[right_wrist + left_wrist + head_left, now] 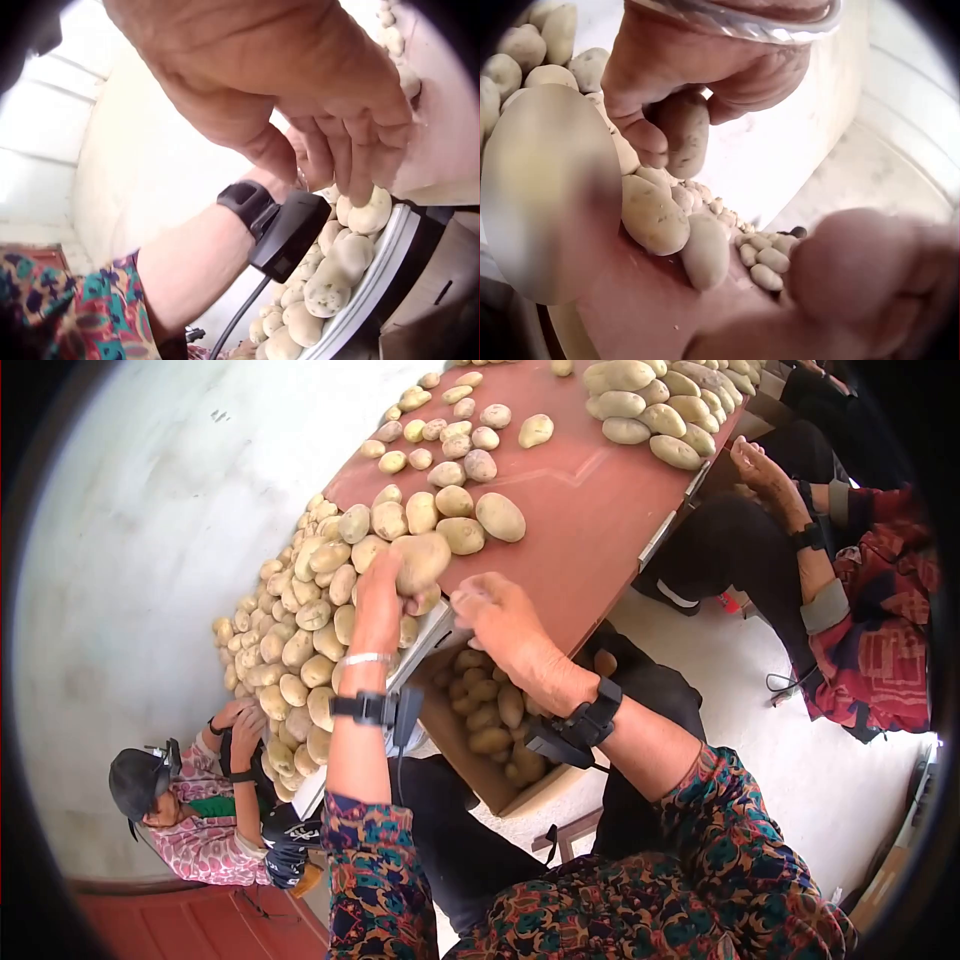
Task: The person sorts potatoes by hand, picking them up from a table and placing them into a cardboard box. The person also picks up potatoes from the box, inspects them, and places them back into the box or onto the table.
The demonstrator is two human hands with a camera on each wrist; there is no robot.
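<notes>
My left hand [378,600] grips a potato [422,560] between fingers and thumb, at the edge of a large potato heap [300,620]. In the left wrist view, the same potato [686,135] is partly covered by the fingers [646,139]. My right hand [505,625] is above the table's near edge, its fingers loosely bent and holding nothing. The right wrist view shows this hand [292,90] with fingers pointing down and the left hand just behind. A blurred potato [547,187] fills the left side of the left wrist view.
A cardboard box [465,760] of potatoes stands below the table edge, between my legs. Loose potatoes [450,445] and another pile [660,405] lie farther along the red table [570,510]. One person [190,810] sits at left, another [860,590] at right.
</notes>
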